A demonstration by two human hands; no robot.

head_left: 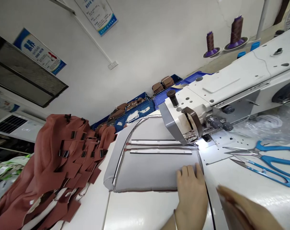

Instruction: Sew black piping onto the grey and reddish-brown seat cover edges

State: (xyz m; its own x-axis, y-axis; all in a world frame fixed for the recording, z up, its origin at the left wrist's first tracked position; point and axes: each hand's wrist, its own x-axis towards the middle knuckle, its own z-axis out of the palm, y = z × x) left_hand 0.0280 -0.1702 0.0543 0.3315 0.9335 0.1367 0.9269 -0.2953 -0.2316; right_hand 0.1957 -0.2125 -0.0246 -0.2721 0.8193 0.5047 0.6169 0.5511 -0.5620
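Observation:
A grey padded fabric panel [147, 166] with dark piping and two white strips lies on the white table, its right edge under the presser foot of a white sewing machine [207, 105]. My left hand [191, 191] lies flat on the panel's near right corner, fingers stretched out. My right hand [240, 207] is at the bottom right, beside the panel's edge on the table; it is smeared by motion and its fingers do not show clearly.
A heap of reddish-brown leather pieces [63, 159] with black clips fills the left. Blue-handled scissors [267, 156] lie right of the needle. Blue bins [140, 111] with brown parts line the wall. Thread cones [236, 32] stand behind the machine.

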